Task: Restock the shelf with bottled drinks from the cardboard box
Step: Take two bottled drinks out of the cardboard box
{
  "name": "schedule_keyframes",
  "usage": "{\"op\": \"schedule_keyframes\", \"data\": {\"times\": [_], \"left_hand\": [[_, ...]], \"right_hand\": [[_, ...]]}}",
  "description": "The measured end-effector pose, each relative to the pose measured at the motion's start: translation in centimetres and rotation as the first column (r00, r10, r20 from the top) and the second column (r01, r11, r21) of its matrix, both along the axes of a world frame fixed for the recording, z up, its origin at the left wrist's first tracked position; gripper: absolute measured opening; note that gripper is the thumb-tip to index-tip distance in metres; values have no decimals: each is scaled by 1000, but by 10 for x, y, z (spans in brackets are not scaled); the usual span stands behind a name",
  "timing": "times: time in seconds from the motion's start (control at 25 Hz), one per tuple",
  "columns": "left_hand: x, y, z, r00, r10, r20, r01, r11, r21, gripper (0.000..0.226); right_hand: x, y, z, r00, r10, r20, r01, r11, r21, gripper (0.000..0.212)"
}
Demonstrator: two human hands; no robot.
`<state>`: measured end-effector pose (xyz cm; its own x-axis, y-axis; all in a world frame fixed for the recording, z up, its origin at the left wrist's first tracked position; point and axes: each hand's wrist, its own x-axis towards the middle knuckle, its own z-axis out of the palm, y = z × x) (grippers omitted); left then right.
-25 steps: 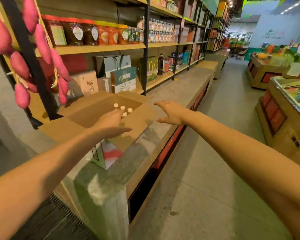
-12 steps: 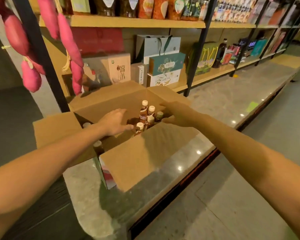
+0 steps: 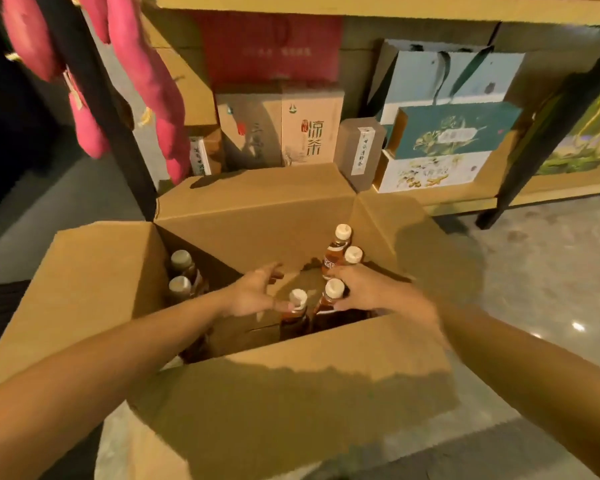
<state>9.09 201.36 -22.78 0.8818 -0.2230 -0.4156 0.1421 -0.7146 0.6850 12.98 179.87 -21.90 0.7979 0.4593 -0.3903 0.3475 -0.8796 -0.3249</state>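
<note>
Head view, reaching into the cardboard box (image 3: 274,393) on the table (image 3: 541,271).
Right hand (image 3: 373,289) curled round one upright bottle (image 3: 333,289) inside; left hand (image 3: 253,293) spread open, thumb touching the cap of the next bottle (image 3: 297,300).

One head-worn view; looks steeply down into the cardboard box (image 3: 291,410) from close above; shelf (image 3: 465,199) beyond
</note>
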Motion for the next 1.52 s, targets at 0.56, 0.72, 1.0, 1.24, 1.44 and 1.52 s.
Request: {"op": "schedule_keyframes", "data": {"times": [0.56,0.72,1.0,1.24,1.44,1.52], "left_hand": [[-2,-25,-74,979,190,-74,-200,963,-178,51],[1,-22,-83,978,196,-74,-207,953,-222,51],[13,-5,-82,856,425,-294,-511,779,-364,43],[21,9,-77,803,478,-355,-595,653,-469,52],[14,28,-30,782,560,-273,-602,565,-565,37],[4,38,-7,748,624,-224,-615,526,-587,37]], "right_hand": [[49,9,-61,945,37,-324,3,992,124,47],[56,13,-73,923,-57,-381,133,975,177,36],[64,36,-79,873,-112,-475,266,925,271,48],[59,44,-70,867,-26,-498,254,882,398,41],[55,62,-37,827,-86,-555,453,688,567,38],[51,78,-18,833,-53,-550,443,660,607,26]]}}
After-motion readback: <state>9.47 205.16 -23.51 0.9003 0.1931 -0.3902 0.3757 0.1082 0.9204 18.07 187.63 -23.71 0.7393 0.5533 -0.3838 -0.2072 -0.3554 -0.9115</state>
